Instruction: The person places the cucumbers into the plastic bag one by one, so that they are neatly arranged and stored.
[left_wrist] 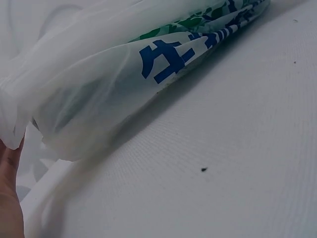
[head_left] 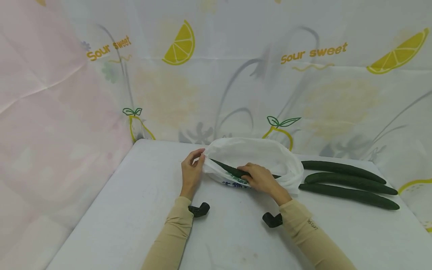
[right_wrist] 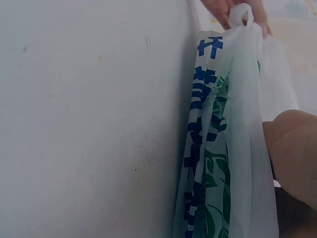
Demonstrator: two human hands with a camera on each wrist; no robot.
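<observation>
A white plastic bag (head_left: 249,148) with blue and green print lies on the table, its mouth spread wide. At the bag's left end, my left hand (head_left: 191,170) pinches the rim between thumb and fingers. My right hand (head_left: 260,178) grips a long dark green cucumber (head_left: 223,166) that lies slantwise inside the mouth, just behind the front rim. Part of that cucumber is hidden under the hand. In the left wrist view, a dark shape shows faintly through the bag's thin side (left_wrist: 74,104). The right wrist view has the right hand (right_wrist: 294,153) behind the printed front (right_wrist: 215,148).
Right of the bag, three more cucumbers lie side by side: a back one (head_left: 344,168), a middle one (head_left: 351,181) and a front one (head_left: 351,195). A patterned cloth (head_left: 222,93) hangs behind the white table (head_left: 135,210). Black wrist devices sit on both sleeves.
</observation>
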